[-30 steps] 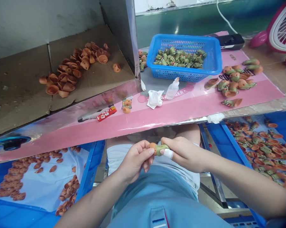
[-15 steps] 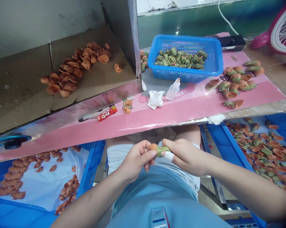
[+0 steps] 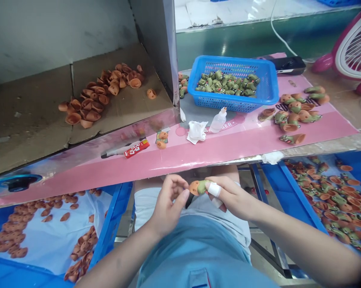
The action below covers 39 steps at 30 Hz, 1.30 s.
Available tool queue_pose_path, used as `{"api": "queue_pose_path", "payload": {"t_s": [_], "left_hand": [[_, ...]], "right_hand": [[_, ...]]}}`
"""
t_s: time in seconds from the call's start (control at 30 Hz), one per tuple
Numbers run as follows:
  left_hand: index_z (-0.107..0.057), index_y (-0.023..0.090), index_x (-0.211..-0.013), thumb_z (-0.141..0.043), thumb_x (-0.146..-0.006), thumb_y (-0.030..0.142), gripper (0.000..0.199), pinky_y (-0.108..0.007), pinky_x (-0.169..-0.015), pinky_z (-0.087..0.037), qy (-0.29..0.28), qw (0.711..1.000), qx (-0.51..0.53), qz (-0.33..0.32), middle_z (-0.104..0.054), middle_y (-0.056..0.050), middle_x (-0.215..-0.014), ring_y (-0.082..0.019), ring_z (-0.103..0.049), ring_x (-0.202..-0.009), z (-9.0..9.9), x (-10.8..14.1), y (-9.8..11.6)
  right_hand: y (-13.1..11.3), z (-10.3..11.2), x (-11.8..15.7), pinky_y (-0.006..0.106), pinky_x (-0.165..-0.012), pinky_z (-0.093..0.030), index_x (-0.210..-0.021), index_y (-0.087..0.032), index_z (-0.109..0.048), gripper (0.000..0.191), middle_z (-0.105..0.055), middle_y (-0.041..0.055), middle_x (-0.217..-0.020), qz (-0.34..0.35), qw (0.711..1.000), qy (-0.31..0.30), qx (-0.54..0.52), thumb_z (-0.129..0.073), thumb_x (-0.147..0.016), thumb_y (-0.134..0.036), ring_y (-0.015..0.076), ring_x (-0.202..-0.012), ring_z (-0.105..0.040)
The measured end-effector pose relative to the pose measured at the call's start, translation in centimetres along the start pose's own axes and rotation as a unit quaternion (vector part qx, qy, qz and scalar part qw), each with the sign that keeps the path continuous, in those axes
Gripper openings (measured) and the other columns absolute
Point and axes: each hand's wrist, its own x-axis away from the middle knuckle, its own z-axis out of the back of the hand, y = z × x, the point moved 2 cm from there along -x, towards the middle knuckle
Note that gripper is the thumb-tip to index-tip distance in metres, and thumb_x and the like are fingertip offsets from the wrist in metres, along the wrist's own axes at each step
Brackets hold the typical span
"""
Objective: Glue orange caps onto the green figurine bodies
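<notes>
Over my lap, my right hand (image 3: 228,194), with white tape on its fingers, pinches the green end of a small orange and green clay piece (image 3: 197,187). Its orange end points left, with small holes showing. My left hand (image 3: 172,202) is beside that orange end, thumb and fingers curved and apart, with nothing held between them. Whether a left fingertip touches the piece is hard to tell.
A blue basket (image 3: 232,102) of green pieces, a bottle (image 3: 218,121), a tissue (image 3: 196,132) and joined pieces (image 3: 294,110) lie on the pink-covered table (image 3: 174,160). Orange pieces (image 3: 87,102) lie in the box at left. Blue trays flank my legs.
My left fingers have come off the clay piece and spread. My right hand has turned the piece, showing the holes in its orange end. The view has tilted up slightly.
</notes>
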Motion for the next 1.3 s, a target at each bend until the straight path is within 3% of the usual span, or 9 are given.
{"api": "queue_pose_path", "payload": {"t_s": [0.13, 0.27, 0.37, 0.47, 0.73, 0.87, 0.97, 1.13, 1.3], "left_hand": [[-0.042, 0.022, -0.108, -0.053, -0.078, 0.015, 0.033, -0.023, -0.064, -0.045, -0.007, 0.977, -0.158, -0.140, -0.052, -0.006, -0.103, -0.011, -0.054, -0.075, 0.1, 0.3, 0.4], [-0.046, 0.020, -0.102, -0.051, -0.079, 0.013, 0.025, -0.022, -0.065, -0.047, -0.009, 0.972, -0.168, -0.161, -0.057, -0.004, -0.091, -0.011, -0.057, -0.073, 0.0, 0.4, 0.4], [-0.048, 0.018, -0.097, -0.050, -0.080, 0.015, 0.017, -0.022, -0.061, -0.048, 0.009, 0.984, -0.120, -0.133, -0.059, -0.003, -0.082, -0.011, -0.058, -0.068, -0.1, 0.4, 0.2], [-0.047, 0.018, -0.091, -0.049, -0.082, 0.020, 0.010, -0.020, -0.052, -0.048, 0.015, 0.998, -0.026, -0.060, -0.060, -0.001, -0.072, -0.010, -0.057, -0.060, -0.3, 0.4, 0.1], [-0.047, 0.017, -0.083, -0.052, -0.080, 0.029, 0.014, -0.018, -0.043, -0.042, -0.009, 0.991, 0.124, 0.041, -0.053, 0.003, -0.059, -0.008, -0.050, -0.049, -0.8, 0.2, 0.9], [-0.046, 0.016, -0.082, -0.043, -0.085, 0.034, 0.018, -0.019, -0.044, -0.038, -0.069, 0.984, 0.148, 0.070, -0.048, 0.004, -0.057, -0.008, -0.045, -0.046, -1.1, 0.2, 0.9], [-0.043, 0.016, -0.071, -0.035, -0.087, 0.036, 0.027, -0.021, -0.048, -0.036, -0.109, 0.981, 0.137, 0.078, -0.048, 0.002, -0.060, -0.009, -0.044, -0.049, -1.3, 0.2, 1.1], [-0.041, 0.017, -0.066, -0.032, -0.088, 0.039, 0.032, -0.024, -0.056, -0.036, -0.087, 0.993, 0.059, 0.047, -0.046, 0.001, -0.060, -0.011, -0.043, -0.055, -1.3, 0.3, 1.6], [-0.040, 0.017, -0.065, -0.023, -0.086, 0.050, 0.043, -0.023, -0.048, -0.034, -0.069, 0.989, 0.113, 0.072, -0.042, 0.002, -0.055, -0.010, -0.041, -0.049, -2.1, 0.6, 0.7]], "right_hand": [[0.3, -0.4, 0.0, 0.018, -0.036, -0.027, -0.057, -0.016, -0.039, 0.041, -0.036, -0.0060, -0.044, 0.003, 0.997, -0.015, -0.073, -0.035, -0.084, -0.046, 0.0047, -0.036, -0.036], [0.5, -0.6, -0.1, 0.019, -0.039, -0.029, -0.056, -0.016, -0.037, 0.043, -0.036, -0.0056, -0.043, -0.001, 0.997, -0.020, -0.068, -0.031, -0.085, -0.046, 0.0050, -0.037, -0.037], [0.4, -0.6, 0.1, 0.019, -0.043, -0.032, -0.060, -0.016, -0.040, 0.043, -0.039, -0.0044, -0.046, 0.011, 1.000, -0.011, -0.005, -0.024, -0.088, -0.044, 0.0062, -0.041, -0.039], [0.2, -0.6, 0.1, 0.021, -0.047, -0.030, -0.067, -0.017, -0.040, 0.033, -0.042, -0.0037, -0.053, 0.050, 0.990, 0.031, 0.129, -0.027, -0.088, -0.040, 0.0077, -0.047, -0.040], [-0.4, -0.3, 0.2, 0.022, -0.050, -0.028, -0.073, -0.018, -0.040, 0.017, -0.045, -0.0010, -0.060, 0.214, 0.903, 0.114, 0.355, -0.036, -0.083, -0.031, 0.0100, -0.054, -0.041], [-0.7, -0.3, 0.3, 0.022, -0.050, -0.027, -0.068, -0.017, -0.042, 0.018, -0.044, -0.0010, -0.057, 0.267, 0.865, 0.122, 0.406, -0.040, -0.081, -0.030, 0.0098, -0.052, -0.040], [-0.9, -0.4, 0.3, 0.022, -0.049, -0.027, -0.066, -0.018, -0.041, 0.021, -0.043, -0.0014, -0.056, 0.270, 0.862, 0.115, 0.414, -0.042, -0.080, -0.033, 0.0096, -0.051, -0.039], [-1.4, -0.5, 0.6, 0.022, -0.047, -0.025, -0.065, -0.018, -0.037, 0.023, -0.042, -0.0024, -0.054, 0.203, 0.892, 0.072, 0.398, -0.038, -0.082, -0.033, 0.0091, -0.048, -0.038], [-1.5, -1.1, 0.9, 0.024, -0.048, -0.026, -0.066, -0.018, -0.040, 0.026, -0.049, 0.0003, -0.055, 0.224, 0.856, 0.091, 0.457, -0.035, -0.084, -0.036, 0.0113, -0.049, -0.044]]}}
